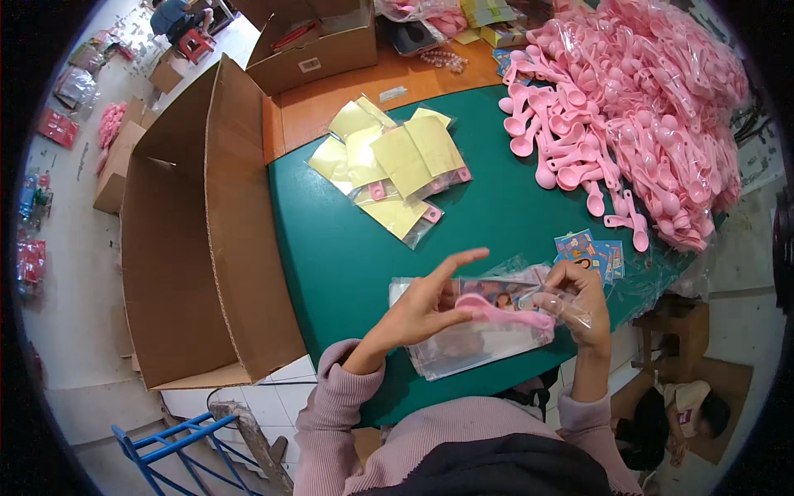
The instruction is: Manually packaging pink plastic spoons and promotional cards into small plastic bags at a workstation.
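Over a stack of clear plastic bags [451, 351], my right hand [583, 304] pinches the edge of one clear bag [529, 281] between thumb and fingers. A pink measuring spoon [504, 314] lies across the middle, with a colourful printed card just beyond it; whether the spoon is inside the bag I cannot tell. My left hand [418, 310] is open at the spoon's bowl end, index finger stretched out and thumb against or close to the bowl. Its other fingers are partly hidden. Several small blue printed cards [583, 248] lie beyond my right hand.
Flat packets with yellow backing [401, 161] lie on the green tabletop [322, 248]. A large heap of pink spoons [645, 132] covers the far right. An open cardboard box [248, 231] stands at the left, another box [318, 50] behind. A person [682, 413] sits low at the right.
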{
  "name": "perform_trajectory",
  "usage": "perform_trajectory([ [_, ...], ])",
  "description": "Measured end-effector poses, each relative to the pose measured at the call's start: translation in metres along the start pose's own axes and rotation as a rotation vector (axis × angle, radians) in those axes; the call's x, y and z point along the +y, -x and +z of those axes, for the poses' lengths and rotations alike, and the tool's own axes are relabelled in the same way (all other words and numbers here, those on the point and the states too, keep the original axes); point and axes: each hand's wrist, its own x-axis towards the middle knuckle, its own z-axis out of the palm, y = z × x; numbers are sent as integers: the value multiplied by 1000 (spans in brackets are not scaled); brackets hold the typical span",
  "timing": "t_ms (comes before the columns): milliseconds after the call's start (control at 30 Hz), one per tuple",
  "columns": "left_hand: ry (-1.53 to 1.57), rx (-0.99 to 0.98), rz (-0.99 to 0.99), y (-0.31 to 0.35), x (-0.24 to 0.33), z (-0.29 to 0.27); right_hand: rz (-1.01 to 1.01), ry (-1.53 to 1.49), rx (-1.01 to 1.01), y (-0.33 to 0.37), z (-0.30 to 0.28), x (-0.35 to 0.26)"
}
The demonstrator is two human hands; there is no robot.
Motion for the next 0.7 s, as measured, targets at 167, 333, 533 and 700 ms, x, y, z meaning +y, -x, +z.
perform_trajectory([
  [167,53,473,126,8,-13,29,-259,260,236,-4,26,-8],
  [333,576,245,-44,19,-19,52,-364,605,-134,6,43,-10],
  [533,565,209,-122,21,-22,50,-411,833,-172,9,52,-2],
  [700,613,207,-170,24,-24,49,-445,926,-245,7,52,0],
])
